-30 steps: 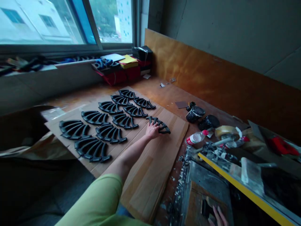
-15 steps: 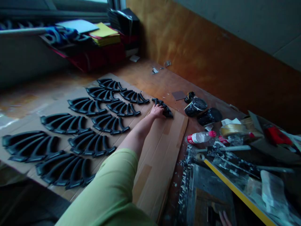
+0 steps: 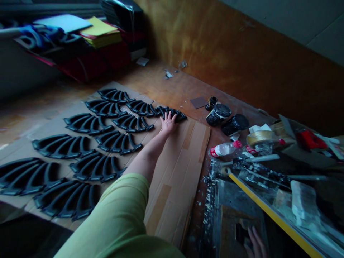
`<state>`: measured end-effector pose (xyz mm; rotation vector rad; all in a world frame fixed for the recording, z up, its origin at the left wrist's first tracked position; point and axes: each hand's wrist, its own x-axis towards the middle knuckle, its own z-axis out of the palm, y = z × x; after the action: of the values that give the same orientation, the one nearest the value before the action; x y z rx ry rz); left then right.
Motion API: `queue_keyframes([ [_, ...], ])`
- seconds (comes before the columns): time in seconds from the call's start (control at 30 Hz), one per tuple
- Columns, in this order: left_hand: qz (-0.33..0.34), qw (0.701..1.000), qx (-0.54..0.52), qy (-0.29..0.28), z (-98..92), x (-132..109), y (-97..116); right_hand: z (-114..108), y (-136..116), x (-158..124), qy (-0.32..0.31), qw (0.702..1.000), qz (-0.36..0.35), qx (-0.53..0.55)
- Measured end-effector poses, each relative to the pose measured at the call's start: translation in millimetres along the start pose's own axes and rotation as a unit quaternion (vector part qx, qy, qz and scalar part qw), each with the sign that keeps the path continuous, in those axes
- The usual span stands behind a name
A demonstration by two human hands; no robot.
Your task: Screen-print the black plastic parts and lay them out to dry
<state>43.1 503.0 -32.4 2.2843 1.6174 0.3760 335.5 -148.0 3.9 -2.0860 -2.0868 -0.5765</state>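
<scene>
My left hand (image 3: 168, 122) reaches out with its fingers spread over a black, ribbed, fan-shaped piece (image 3: 180, 114), its fingertips at the near edge; a firm hold does not show. The piece lies at the far end of a flat cardboard sheet (image 3: 174, 157). Similar black fan pieces (image 3: 64, 145) lie in rows to the left, some overlapping or touching at their ends. At the bottom right my right hand (image 3: 256, 243) is partly in view, fingers extended and apart, beside a small dark object (image 3: 241, 233) on a wooden board (image 3: 228, 225).
Right of the cardboard are black-stained tubs (image 3: 219, 114), a red-capped plastic bottle (image 3: 225, 148), a tape roll (image 3: 259, 137) and a long yellow-edged bar (image 3: 268, 211) among clutter. Yellow sheets (image 3: 100, 32) are stacked at the back left. A wooden panel (image 3: 215, 53) rises behind.
The fan piece under my left hand has moved left, against the end of its row, and my fingers have spread out. My right hand shows more. The view has shifted slightly.
</scene>
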Motion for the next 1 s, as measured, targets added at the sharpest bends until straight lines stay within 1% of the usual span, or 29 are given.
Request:
queue_keyframes([
  [0.1, 0.020, 1.000, -0.010, 0.014, 7.5, -39.7, -2.2, -0.2, -6.8, 1.7, -0.002, 1.000, 0.023, 0.007],
  [0.17, 0.026, 0.999, -0.008, 0.019, 8.8, -68.4, -4.0, -1.3, -12.1, 3.3, -0.005, 0.999, 0.031, 0.012],
  [0.23, 0.031, 0.999, -0.003, 0.016, 6.8, -96.7, -4.8, -2.4, -17.5, 5.3, -0.002, 0.999, 0.043, 0.022],
  [0.33, 0.030, 1.000, -0.002, -0.004, -0.1, -136.9, -2.2, -2.3, -24.9, 8.2, 0.001, 0.996, 0.075, 0.052],
  [0.47, 0.016, 0.999, -0.002, -0.040, -8.9, -188.4, 12.1, 0.6, -31.9, 11.0, 0.012, 0.990, 0.105, 0.092],
  [0.53, 0.022, 0.999, 0.000, -0.038, -12.6, -214.3, 25.2, 2.1, -33.6, 12.0, 0.019, 0.987, 0.115, 0.109],
  [0.6, 0.034, 0.999, -0.005, -0.020, -17.5, -240.5, 42.8, 3.7, -34.2, 12.6, 0.020, 0.984, 0.125, 0.129],
  [0.67, 0.040, 0.999, -0.021, 0.000, -24.9, -266.5, 64.7, 5.6, -34.0, 13.0, 0.017, 0.979, 0.134, 0.153],
  [0.77, 0.031, 0.997, -0.064, 0.027, -41.4, -302.7, 105.2, 7.3, -31.6, 13.8, 0.013, 0.972, 0.135, 0.194],
  [0.83, 0.019, 0.992, -0.116, 0.039, -55.7, -323.4, 136.4, 5.9, -28.0, 15.0, 0.006, 0.970, 0.125, 0.211],
  [0.9, 0.014, 0.978, -0.202, 0.048, -72.3, -340.1, 169.8, 1.1, -23.1, 17.5, -0.010, 0.970, 0.110, 0.218],
  [0.93, 0.015, 0.965, -0.257, 0.050, -81.5, -346.7, 187.0, -2.5, -20.5, 19.6, -0.018, 0.970, 0.104, 0.219],
  [1.0, 0.023, 0.927, -0.372, 0.051, -101.0, -356.5, 221.1, -10.8, -16.2, 25.7, -0.031, 0.971, 0.085, 0.220],
])
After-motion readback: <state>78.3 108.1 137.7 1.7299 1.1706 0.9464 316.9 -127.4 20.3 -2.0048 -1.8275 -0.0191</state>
